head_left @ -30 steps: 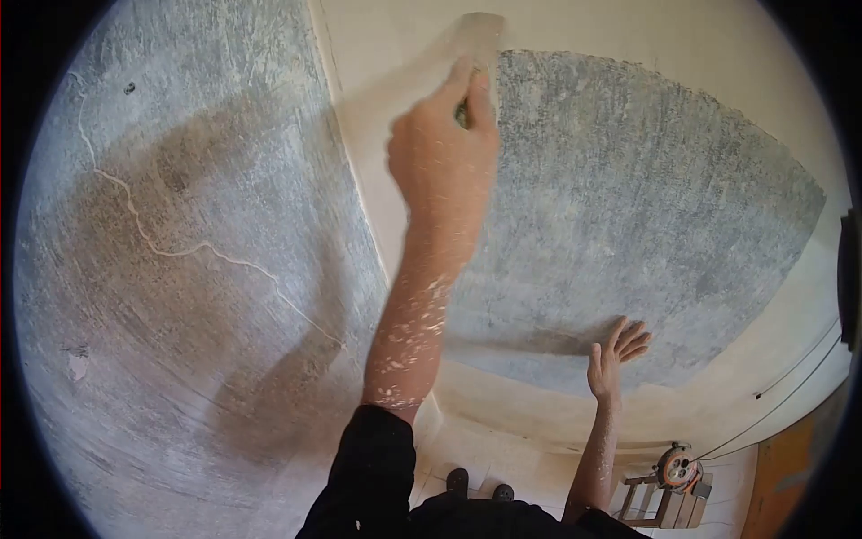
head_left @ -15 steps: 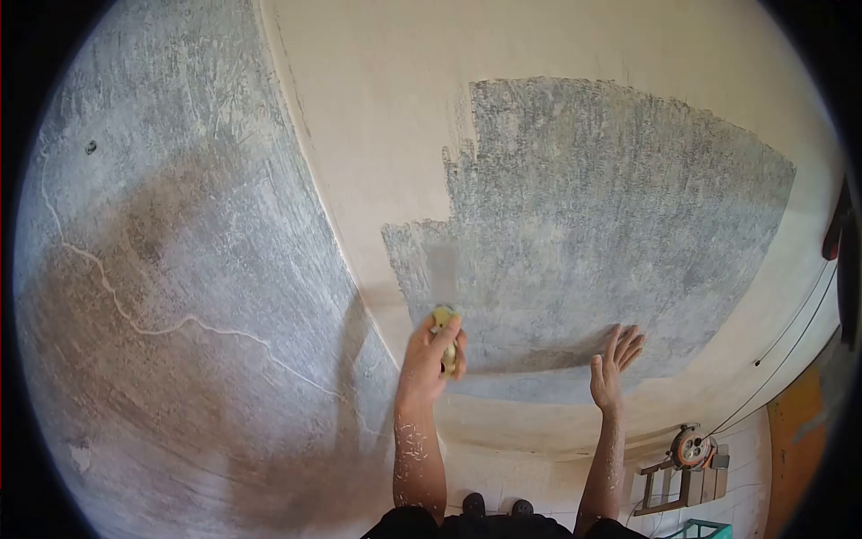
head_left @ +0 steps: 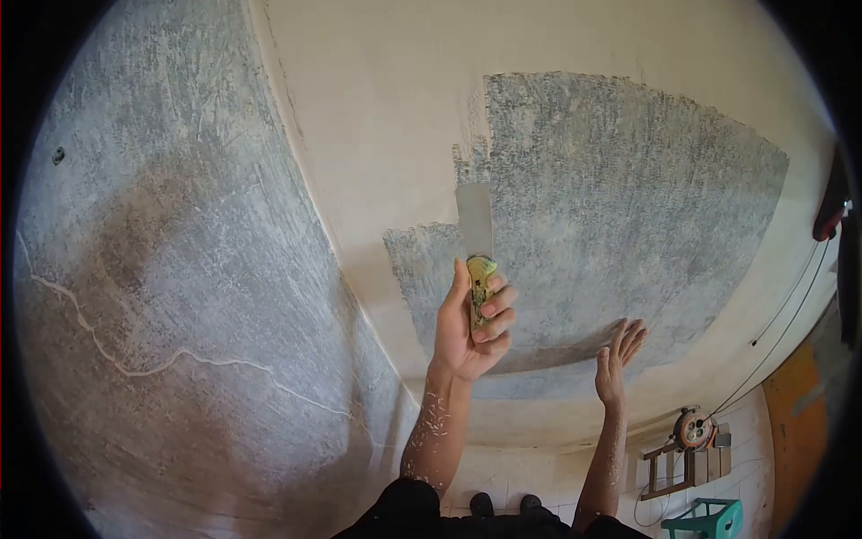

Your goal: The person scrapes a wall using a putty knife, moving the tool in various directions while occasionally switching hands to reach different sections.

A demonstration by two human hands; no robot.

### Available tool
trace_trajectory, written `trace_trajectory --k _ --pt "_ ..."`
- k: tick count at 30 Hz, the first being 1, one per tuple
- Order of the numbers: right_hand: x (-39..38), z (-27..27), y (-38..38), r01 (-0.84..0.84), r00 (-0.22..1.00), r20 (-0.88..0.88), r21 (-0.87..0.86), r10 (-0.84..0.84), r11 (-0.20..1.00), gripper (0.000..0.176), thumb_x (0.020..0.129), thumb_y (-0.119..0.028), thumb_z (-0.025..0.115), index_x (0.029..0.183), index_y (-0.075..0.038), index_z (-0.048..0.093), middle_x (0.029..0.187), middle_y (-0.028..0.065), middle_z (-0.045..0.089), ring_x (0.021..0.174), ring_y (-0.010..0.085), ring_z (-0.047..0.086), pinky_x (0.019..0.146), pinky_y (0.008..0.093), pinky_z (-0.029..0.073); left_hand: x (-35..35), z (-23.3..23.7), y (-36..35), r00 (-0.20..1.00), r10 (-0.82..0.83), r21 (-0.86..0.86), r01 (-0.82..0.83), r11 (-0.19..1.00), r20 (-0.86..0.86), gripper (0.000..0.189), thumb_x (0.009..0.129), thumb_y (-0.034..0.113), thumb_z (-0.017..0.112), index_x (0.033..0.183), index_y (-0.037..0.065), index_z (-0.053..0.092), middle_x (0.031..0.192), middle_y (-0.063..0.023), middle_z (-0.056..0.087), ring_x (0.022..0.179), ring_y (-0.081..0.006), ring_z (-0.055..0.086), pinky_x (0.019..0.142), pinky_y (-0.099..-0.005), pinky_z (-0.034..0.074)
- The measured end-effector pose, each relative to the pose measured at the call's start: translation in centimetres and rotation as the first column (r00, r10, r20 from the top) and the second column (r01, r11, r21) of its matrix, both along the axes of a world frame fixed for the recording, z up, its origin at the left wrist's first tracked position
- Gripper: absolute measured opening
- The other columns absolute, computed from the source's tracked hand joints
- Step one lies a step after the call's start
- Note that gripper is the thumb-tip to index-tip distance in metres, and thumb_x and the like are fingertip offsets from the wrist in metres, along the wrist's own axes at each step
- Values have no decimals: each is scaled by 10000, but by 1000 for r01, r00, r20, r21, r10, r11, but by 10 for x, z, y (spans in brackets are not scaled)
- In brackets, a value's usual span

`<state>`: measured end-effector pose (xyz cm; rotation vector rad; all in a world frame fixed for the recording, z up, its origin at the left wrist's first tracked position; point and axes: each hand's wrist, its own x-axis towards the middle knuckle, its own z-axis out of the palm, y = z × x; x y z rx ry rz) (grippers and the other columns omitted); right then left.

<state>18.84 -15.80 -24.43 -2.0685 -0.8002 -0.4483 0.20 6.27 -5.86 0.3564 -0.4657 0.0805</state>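
My left hand [head_left: 471, 328] is shut around the yellow-green handle of a putty knife [head_left: 476, 256]. Its flat metal blade points up and lies against the wall at the left edge of a grey bare patch [head_left: 628, 207]. Cream plaster [head_left: 377, 117] surrounds that patch. My right hand [head_left: 615, 359] rests flat on the wall at the patch's lower edge, fingers spread, holding nothing. Both forearms are spattered with dried plaster.
A grey scraped wall [head_left: 162, 269] with a long white crack meets the plastered wall at a corner. Below right are an orange cable reel [head_left: 696, 429] on a wooden stool [head_left: 682, 467], a teal stool [head_left: 709, 519] and hanging cables [head_left: 790, 314]. My shoes [head_left: 503, 503] stand on tiled floor.
My left hand swept the knife down from the top of the patch to its lower edge, then rose a little with the blade pointing up. My right hand stayed on the wall.
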Motion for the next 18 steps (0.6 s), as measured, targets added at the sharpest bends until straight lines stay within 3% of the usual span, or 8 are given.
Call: trace_trajectory --k 5,8,11,14,18 --pt "-1 5 -1 -14 1000 -16 10 15 1000 735 1020 -572 222 1571 -125 30 1620 138 -151 1469 348 -212 1163 535 -118 4 -4 -4 998 5 25 -4 1000 -70 501 1003 572 395 852 111 521 729 43 403 447 -41 295 352 -188 212" --pt "-1 3 -2 -18 1000 -21 5 18 1000 713 1032 -528 246 1569 -113 26 1618 154 -149 1467 369 -206 1163 532 -121 3 35 -4 958 226 203 -190 961 -176 499 991 592 408 820 133 508 665 68 362 424 -24 250 335 -171 179" --pt "-1 -3 2 1 1000 -6 0 -1 1000 717 1034 -523 248 1568 -105 16 1615 165 -152 1467 376 -203 1164 530 -117 -7 50 -10 922 314 271 -251 929 -224 485 984 598 420 810 153 503 617 81 332 412 -13 231 317 -164 147" --pt "4 -7 -1 15 1000 24 -4 -15 1000 727 1031 -534 251 1568 -107 9 1614 166 -157 1468 374 -201 1165 530 -108 -16 34 -12 933 238 201 -187 962 -270 471 985 591 427 803 163 499 611 81 334 415 -13 234 311 -170 143" --pt "2 -8 1 7 1000 9 -1 -7 1000 738 1026 -557 254 1570 -125 6 1616 153 -164 1472 360 -196 1167 532 -95 -11 58 -7 918 312 260 -249 933 -243 467 989 584 424 799 163 496 613 83 329 417 -12 229 310 -169 136"
